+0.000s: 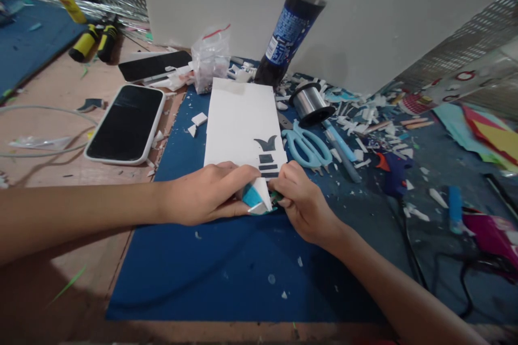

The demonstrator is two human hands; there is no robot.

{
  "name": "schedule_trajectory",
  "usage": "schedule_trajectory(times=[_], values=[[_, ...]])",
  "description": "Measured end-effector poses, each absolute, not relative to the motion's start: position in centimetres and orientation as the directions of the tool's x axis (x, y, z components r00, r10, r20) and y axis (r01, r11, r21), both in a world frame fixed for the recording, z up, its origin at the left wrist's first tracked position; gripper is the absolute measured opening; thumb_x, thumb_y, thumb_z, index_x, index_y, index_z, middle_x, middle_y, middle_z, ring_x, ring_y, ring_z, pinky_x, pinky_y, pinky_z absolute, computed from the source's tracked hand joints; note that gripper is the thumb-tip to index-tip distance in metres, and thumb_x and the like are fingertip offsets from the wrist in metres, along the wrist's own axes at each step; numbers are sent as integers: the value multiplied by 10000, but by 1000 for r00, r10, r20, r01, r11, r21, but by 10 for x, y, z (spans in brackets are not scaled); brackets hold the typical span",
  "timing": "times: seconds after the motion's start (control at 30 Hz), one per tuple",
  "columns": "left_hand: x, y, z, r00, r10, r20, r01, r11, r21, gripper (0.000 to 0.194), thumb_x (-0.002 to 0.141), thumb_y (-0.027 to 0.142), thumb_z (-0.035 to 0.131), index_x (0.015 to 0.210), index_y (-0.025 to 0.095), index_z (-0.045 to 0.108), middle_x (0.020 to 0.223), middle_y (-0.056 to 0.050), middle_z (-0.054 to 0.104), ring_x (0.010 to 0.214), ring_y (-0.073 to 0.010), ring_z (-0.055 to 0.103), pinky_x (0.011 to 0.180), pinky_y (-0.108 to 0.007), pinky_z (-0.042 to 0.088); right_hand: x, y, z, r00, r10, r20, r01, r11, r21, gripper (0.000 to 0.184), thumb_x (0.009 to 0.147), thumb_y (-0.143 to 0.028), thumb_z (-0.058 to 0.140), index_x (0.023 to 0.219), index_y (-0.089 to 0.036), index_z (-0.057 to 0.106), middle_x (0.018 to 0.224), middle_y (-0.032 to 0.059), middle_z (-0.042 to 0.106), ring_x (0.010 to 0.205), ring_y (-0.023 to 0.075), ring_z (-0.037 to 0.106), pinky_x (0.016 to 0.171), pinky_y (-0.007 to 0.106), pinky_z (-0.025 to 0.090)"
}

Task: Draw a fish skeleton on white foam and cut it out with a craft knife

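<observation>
One left hand (204, 193), one right hand (302, 202); one blue-and-white piece (254, 194); four dark cutouts (266, 158); one white sheet (240, 118); one bottle (292, 27); one wire spool (309, 102); one pair of scissors (297, 129); one white-cased phone (126, 124); two yellow-black handles (84, 45); white scraps (369, 113), too many to count

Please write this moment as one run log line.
left hand: holds white-blue piece | right hand: beside it, grip unclear | beyond: white sheet with dark shapes

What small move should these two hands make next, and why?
Perhaps the right hand should tilt slightly, to show whether the green bit touches the white-and-blue piece: it hides much of that bit, while the left hand grips the piece.
</observation>
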State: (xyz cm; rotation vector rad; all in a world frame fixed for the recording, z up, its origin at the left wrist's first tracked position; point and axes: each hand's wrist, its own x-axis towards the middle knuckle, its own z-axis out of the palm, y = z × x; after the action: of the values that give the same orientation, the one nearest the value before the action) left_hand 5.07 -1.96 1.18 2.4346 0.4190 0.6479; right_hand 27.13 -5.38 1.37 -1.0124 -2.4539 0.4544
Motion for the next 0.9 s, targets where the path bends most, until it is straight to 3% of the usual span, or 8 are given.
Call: schedule_trajectory(times=[0.43, 0.63, 0.9], values=[[52, -20, 11, 839, 408, 359, 143, -803, 579, 283, 970, 400, 260, 1008, 135, 351, 693, -15, 533, 542, -94, 473, 485, -161, 354, 270, -54, 11, -622, 702, 347, 571, 710, -412, 158, 819, -44, 338, 799, -177, 422, 687, 2, 302, 653, 145, 322, 560, 264, 287], [51, -20, 9, 846, 401, 352, 152, -813, 563, 264, 972, 373, 271, 1013, 126, 354, 718, -17, 517, 550, -88, 461, 499, -159, 354, 269, -54, 9, -631, 701, 333, 583, 711, -393, 207, 745, 14, 349, 784, -171, 435, 687, 5, 304, 651, 148, 317, 556, 267, 272], [52, -21, 8, 857, 384, 343, 154, -827, 541, 270, 968, 368, 279, 1039, 123, 365, 761, -26, 503, 566, -93, 457, 520, -171, 382, 267, -55, 12, -614, 718, 327, 605, 695, -389, 196, 761, -1, 346, 723, -183, 411, 680, 4, 309, 659, 145, 335, 553, 245, 265]])
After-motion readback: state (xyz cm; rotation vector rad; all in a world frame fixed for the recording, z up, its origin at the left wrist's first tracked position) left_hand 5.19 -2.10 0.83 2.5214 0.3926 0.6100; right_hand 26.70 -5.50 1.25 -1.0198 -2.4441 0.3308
